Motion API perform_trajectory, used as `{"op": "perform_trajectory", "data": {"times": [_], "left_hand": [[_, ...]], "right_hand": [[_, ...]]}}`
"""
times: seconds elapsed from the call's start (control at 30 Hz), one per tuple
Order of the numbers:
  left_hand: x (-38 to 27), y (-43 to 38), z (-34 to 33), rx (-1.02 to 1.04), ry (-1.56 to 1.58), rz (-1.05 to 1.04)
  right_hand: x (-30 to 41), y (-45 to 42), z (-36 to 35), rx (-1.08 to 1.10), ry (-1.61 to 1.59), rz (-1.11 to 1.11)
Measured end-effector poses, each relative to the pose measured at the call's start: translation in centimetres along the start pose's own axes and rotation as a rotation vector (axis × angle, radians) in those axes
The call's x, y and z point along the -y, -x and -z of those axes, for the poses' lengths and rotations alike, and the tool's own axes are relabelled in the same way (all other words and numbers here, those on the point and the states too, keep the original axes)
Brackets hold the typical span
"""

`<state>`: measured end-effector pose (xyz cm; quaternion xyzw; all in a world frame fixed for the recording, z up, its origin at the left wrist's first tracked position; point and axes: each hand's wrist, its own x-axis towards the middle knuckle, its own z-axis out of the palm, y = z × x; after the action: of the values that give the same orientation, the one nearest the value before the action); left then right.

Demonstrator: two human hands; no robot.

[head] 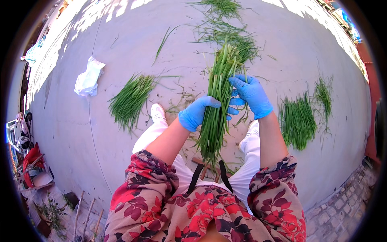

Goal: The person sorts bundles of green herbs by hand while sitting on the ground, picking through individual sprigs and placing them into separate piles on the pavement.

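Observation:
In front of me is a thick bunch of green garlic chives (216, 90), its pale cut ends pointing away and its leaf tips hanging towards my lap. My left hand (196, 112), in a blue glove, is shut around the middle of it, thumb across the front and fingertips showing on the far side. At the bunch's right edge, my right hand (252, 93), gloved in blue too, pinches some loose blades; a few limp ones droop below it. Parts of its fingers are hidden. Both hands are above the concrete floor, between my knees.
A neat chive pile (133, 99) lies to the left, another (297, 121) to the right beside a small loose clump (323, 93). Ahead spreads a scattered heap (223, 33). A white plastic bag (89, 77) rests at the left. Trimmings litter the floor around my shoes (158, 112).

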<state>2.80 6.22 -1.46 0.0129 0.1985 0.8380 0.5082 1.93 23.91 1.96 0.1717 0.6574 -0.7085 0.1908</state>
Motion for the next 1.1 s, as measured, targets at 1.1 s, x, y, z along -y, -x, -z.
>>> {"op": "perform_trajectory", "data": {"times": [1.1], "left_hand": [[-4.9,2.5,2.5,-0.7,-0.459,-0.195]], "right_hand": [[0.4,-1.0,7.0,-0.305,-0.173,0.155]]}}
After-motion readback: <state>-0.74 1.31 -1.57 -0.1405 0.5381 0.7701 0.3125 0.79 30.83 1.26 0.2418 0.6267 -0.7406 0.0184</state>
